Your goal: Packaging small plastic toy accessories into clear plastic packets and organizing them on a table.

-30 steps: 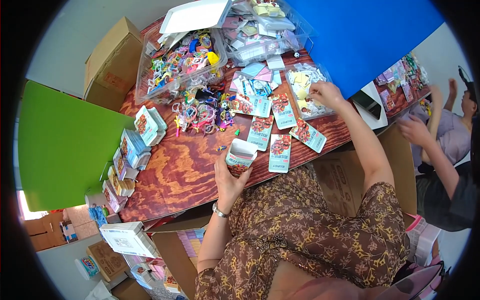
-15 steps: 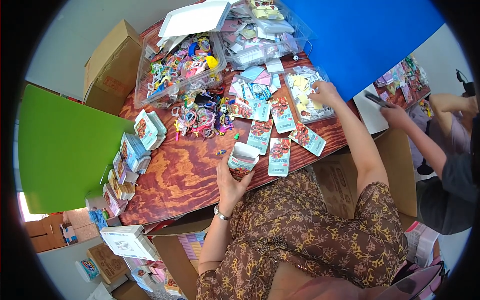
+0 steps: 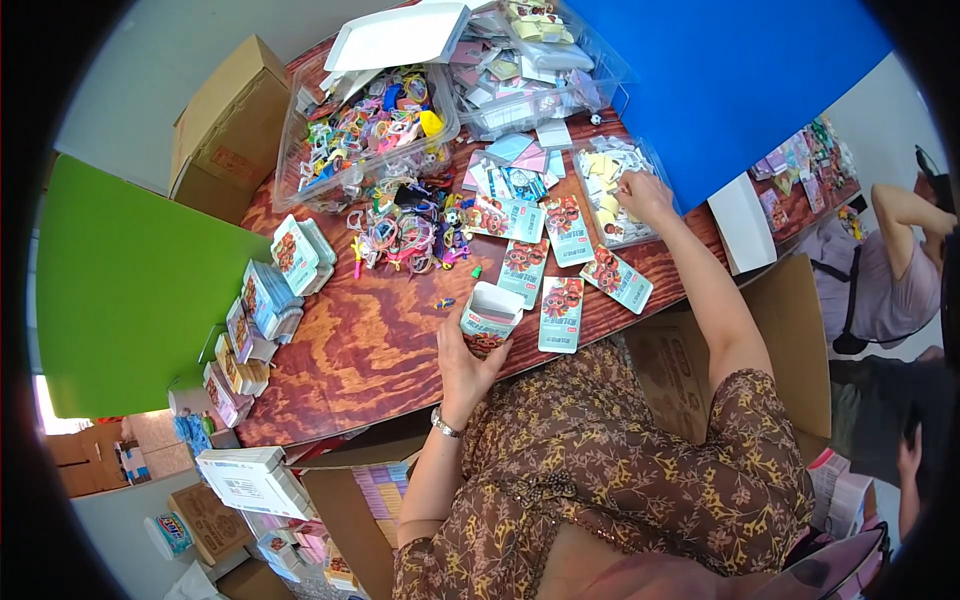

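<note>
My left hand point(image 3: 468, 368) is wrapped round a small open-topped cardboard box point(image 3: 492, 303), pale green and white with a red cartoon print, tilted at the table's near edge. My right hand point(image 3: 648, 198) reaches into a clear plastic tray point(image 3: 640, 238) of small white and yellow paper pieces point(image 3: 602, 172). Its fingers are curled together and pointing down; whatever is between them is hidden. Several matching flat packs point(image 3: 561, 314) lie between the two hands, some overlapping.
A clear bin of colourful small toys and bands point(image 3: 365, 130) stands at the back, beside a bin of cards and packets point(image 3: 520, 95). Loose bands point(image 3: 400, 235) are heaped in front. Stacked packs point(image 3: 270, 300) line the left edge, by a green panel point(image 3: 130, 290). A blue panel point(image 3: 730, 80) rises right.
My right hand has shifted slightly left within the tray, fingers now more curled. The left hand holds the box nearly still. At the right, a person's arm with a phone has drawn back.
</note>
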Motion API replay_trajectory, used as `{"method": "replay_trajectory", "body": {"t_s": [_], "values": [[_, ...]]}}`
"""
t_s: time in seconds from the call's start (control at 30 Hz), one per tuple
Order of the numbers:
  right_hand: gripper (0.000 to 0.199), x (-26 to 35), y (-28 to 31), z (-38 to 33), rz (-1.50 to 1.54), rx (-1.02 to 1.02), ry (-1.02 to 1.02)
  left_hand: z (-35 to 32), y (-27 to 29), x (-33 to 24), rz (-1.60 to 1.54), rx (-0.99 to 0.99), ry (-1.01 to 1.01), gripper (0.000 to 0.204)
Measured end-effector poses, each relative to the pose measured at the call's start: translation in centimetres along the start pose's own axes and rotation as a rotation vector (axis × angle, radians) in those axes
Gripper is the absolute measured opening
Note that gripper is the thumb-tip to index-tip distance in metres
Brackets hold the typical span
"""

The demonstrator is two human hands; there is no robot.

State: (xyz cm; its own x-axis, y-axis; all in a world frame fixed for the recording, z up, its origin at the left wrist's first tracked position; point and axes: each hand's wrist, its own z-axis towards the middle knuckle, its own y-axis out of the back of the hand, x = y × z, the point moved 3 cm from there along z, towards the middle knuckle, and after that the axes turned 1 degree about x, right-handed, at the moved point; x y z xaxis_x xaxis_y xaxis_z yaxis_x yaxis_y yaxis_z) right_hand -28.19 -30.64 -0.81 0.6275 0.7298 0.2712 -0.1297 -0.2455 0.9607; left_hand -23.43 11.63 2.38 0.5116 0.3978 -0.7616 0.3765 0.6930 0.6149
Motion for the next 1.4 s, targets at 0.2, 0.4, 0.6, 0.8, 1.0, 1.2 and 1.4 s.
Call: {"method": "replay_trajectory", "body": {"t_s": [0.2,0.4,0.6,0.8,1.0,1.2,1.4], "values": [[0.023,-2.3,1.2,0.9,0.149,0.013,0.080,-0.1,0.5,-0.3,0.009,-0.007,-0.008,0.083],[0.018,-3.3,2.9,0.1,0.560,0.094,0.008,0.0,0.4,0.1,-0.014,0.005,-0.013,0.084],[0.021,-1.0,4.9,-2.2,0.900,0.097,0.042,0.8,-0.5,0.1,-0.064,0.007,-0.003,0.083],[0.025,7.0,7.1,-6.4,1.081,0.173,0.215,2.5,-2.8,0.2,-0.136,-0.023,0.055,0.078],[0.021,17.8,8.8,-13.1,0.757,0.188,0.703,2.6,-3.1,-1.0,-0.153,-0.065,0.035,0.078],[0.028,20.2,7.0,-14.1,0.577,0.142,0.917,2.3,-2.4,-1.2,-0.080,-0.120,-0.099,0.088],[0.034,20.9,5.8,-14.9,0.345,0.097,0.962,1.6,-1.9,-1.2,-0.065,-0.167,-0.086,0.083]]}}
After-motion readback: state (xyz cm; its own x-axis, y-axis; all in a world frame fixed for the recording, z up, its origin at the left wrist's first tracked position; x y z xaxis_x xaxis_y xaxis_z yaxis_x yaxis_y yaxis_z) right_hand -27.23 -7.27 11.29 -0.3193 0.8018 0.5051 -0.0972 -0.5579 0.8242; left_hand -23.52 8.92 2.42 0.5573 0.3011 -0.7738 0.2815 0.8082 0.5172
